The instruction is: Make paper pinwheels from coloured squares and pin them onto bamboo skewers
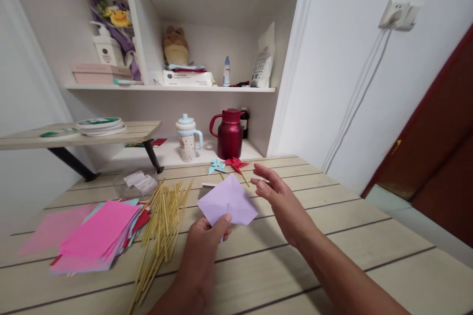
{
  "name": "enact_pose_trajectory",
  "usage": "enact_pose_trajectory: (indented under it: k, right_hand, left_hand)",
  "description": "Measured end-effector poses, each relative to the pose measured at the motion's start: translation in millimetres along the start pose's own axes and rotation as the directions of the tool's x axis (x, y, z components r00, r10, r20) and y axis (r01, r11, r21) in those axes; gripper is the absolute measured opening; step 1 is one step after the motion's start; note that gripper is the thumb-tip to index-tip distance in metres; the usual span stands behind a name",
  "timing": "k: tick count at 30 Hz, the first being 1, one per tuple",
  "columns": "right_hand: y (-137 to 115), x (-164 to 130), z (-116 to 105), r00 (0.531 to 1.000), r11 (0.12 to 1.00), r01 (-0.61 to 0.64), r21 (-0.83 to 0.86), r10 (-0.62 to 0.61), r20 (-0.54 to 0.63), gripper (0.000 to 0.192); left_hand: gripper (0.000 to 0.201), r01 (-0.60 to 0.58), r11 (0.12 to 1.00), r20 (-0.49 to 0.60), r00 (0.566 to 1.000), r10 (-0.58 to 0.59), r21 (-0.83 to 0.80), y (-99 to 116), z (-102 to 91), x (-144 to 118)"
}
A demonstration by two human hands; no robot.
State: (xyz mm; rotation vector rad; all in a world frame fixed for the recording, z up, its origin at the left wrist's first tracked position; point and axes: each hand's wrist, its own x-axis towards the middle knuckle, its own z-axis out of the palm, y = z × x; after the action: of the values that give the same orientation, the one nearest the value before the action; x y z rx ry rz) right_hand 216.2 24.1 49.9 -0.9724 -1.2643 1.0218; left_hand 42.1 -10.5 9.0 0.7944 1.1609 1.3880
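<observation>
A person's left hand (207,241) pinches the near corner of a folded sheet of lilac paper (228,203) between thumb and fingers, holding it just above a pale plank table (332,236). The right hand (275,192) hovers beside the sheet's right edge, fingers spread and loosely curled, gripping nothing and seemingly just shy of touching the paper. The sheet looks light, thin and limp, likely to crease or tear under a hard squeeze; its folded edges and corners appear the firmest places to grip, and the raised centre fold looks easy to crush. To the left of the hands lies a loose scatter of thin wooden sticks (162,226), and farther left a fanned stack of pink and mixed coloured paper (98,236). Beyond the lilac sheet, two finished paper pinwheels, one light blue (216,166) and one red (235,163), rest on the table's far side. Behind them, on a low shelf, stand a small lidded cup (187,139) and a dark red jug (229,134).
</observation>
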Motion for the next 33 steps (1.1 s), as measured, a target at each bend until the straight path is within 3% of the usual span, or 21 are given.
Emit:
enact_pose_trajectory:
  k: [4,7,9,12,16,20,22,25,29,33]
  right_hand:
    - [-0.7,0.4,-3.4,0.969,0.976,-0.169,0.134,0.140,0.203,0.069]
    - [-2.8,-3.8,-1.2,0.901,0.962,-0.246,0.121,0.180,0.396,0.056]
    - [-3.4,-6.3,0.4,0.858,0.956,-0.287,0.065,0.227,0.461,0.043]
    - [-1.8,-7.6,1.5,0.869,0.950,-0.312,0.006,0.283,0.405,0.030]
    - [0.0,-6.8,2.6,0.900,0.959,-0.284,-0.015,0.272,0.340,0.017]
    - [-1.6,-7.9,7.7,0.920,0.962,-0.271,-0.017,0.264,0.288,0.015]
    - [-0.7,-8.5,11.7,0.932,0.961,-0.278,0.006,0.268,0.242,0.019]
    - [4.9,-7.9,18.2,0.959,0.950,-0.275,0.149,0.261,0.109,0.023]
    - [11.8,-6.3,25.9,0.960,0.857,-0.251,0.451,0.278,0.006,0.031]
    - [10.0,-11.8,35.7,0.955,0.766,-0.232,0.600,0.297,-0.010,0.030]
  left_hand:
    - [0.025,-0.026,0.991,0.005,1.000,0.026,0.129,4.9,4.1,-6.2]
    - [0.022,-0.038,0.980,0.012,0.999,0.037,0.194,8.5,6.3,-9.1]
    - [0.019,-0.051,0.977,0.022,0.999,0.048,0.206,9.7,7.2,-9.2]
    - [0.015,-0.063,0.981,0.052,0.997,0.054,0.186,10.1,6.8,-6.5]
    - [0.015,-0.059,0.967,0.084,0.996,0.040,0.246,12.9,4.6,-3.9]
    - [0.015,-0.073,0.947,0.065,0.996,0.055,0.312,18.6,6.4,-9.3]
    - [0.020,-0.074,0.974,0.094,0.994,0.055,0.216,19.6,8.4,-11.5]
    - [0.038,-0.124,0.992,0.083,0.989,0.126,-0.030,16.2,8.9,-8.2]
    - [0.055,-0.206,0.974,-0.131,0.972,0.193,-0.095,4.6,3.8,5.9]
    - [0.057,-0.126,0.990,-0.054,0.991,0.123,-0.060,-6.8,3.4,11.4]
